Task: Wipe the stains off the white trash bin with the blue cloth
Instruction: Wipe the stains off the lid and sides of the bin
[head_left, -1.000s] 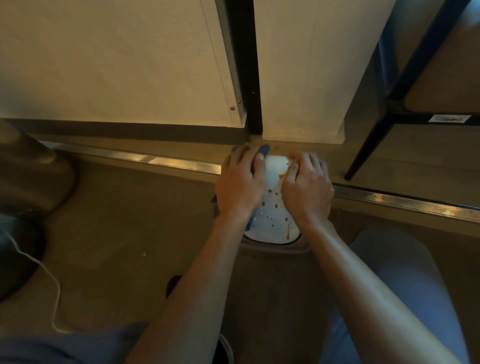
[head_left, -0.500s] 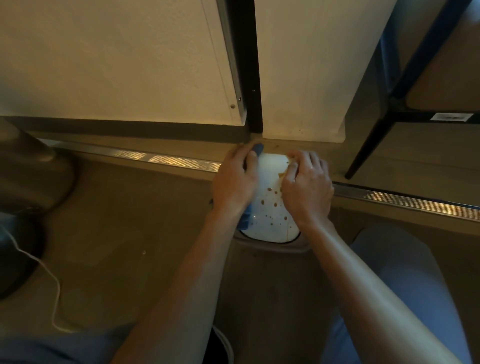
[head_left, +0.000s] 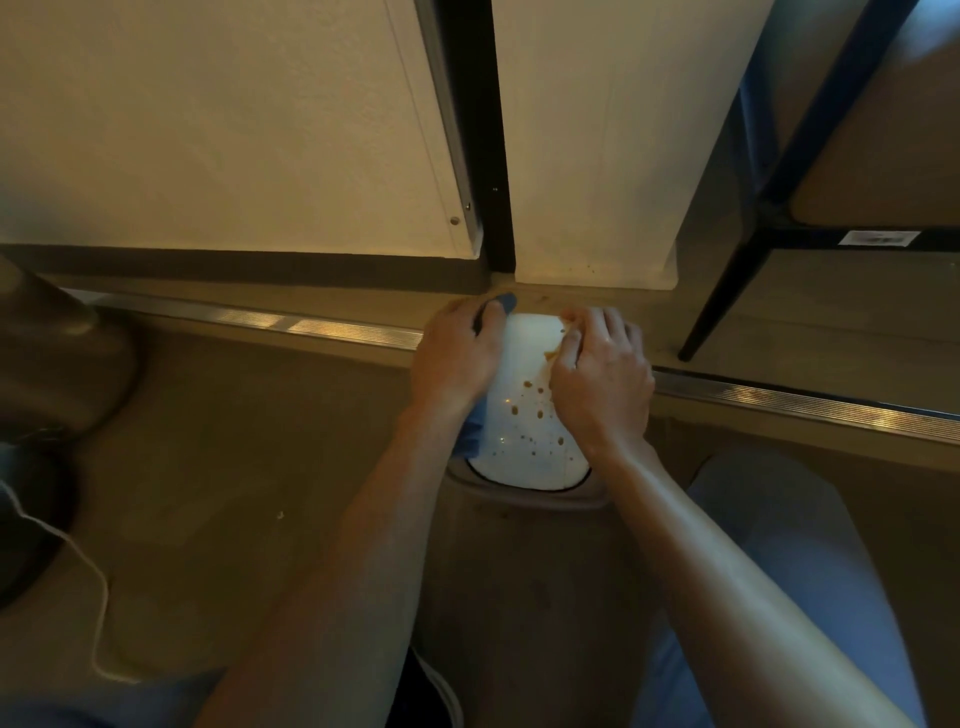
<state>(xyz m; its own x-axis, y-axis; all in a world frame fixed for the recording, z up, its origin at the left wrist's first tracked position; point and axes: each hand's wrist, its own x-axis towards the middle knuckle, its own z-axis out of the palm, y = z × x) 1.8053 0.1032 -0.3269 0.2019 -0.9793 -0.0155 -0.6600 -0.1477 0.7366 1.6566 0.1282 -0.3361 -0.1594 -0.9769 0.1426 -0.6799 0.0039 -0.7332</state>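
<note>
The white trash bin (head_left: 524, 364) stands on the floor between my knees, its top speckled with brown stains (head_left: 535, 410). My left hand (head_left: 454, 358) presses the blue cloth (head_left: 472, 441) against the bin's left side, with cloth showing above my fingers and below my wrist. My right hand (head_left: 602, 379) grips the bin's right side, fingers curled over its top edge near a brown smear. Most of the cloth is hidden under my left hand.
A metal floor strip (head_left: 311, 327) runs across behind the bin. White panels (head_left: 234, 130) with a dark gap rise beyond it. A black chair leg (head_left: 727, 296) stands at the right. A white cord (head_left: 78, 561) and a dark object lie at the left.
My left hand has slid with the cloth from the top of the bin leftwards onto its left side, uncovering more of the stained white top. My right hand has stayed put.
</note>
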